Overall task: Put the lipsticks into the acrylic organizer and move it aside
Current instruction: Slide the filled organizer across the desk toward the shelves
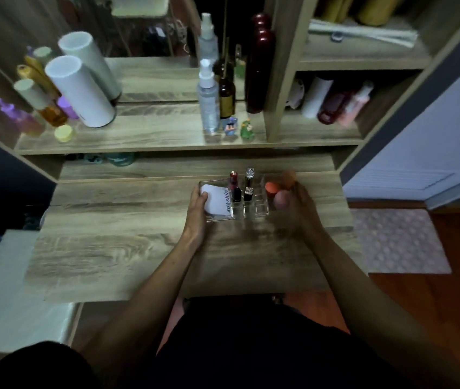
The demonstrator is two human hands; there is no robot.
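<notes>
Seen from a head-worn camera, looking down on a wood-grain surface [127, 248] below a shelf crowded with bottles. At the far middle, a clear acrylic organizer [261, 210] with two lipsticks standing upright in its small cells: a red-capped one [234, 189] just beside a clear-capped one [248, 185]. In the wide left compartment, a white compact [217, 202] lying flat; at the right end, an orange sponge [271, 188] and two more rounded sponges, blurred.

Left hand [197, 204] wrapped over the left end of the organizer, thumb on the compact, fingers curled down the outer wall; grip pressed against the tray rather than spread. Right hand [303, 204] at the right end, smeared by motion; grip on that side impossible to read, whether clasping the wall or only alongside the sponges.

Lipsticks apparently all loaded, so the step in hand looks like shifting the tray aside. Best done level and slow, with both ends held by the walls and not by the loose contents. Tall, narrow lipsticks liable to tip on any jerk or tilt. Sliding across the surface likely safer than lifting; thumb better moved off the compact onto the rim.
</notes>
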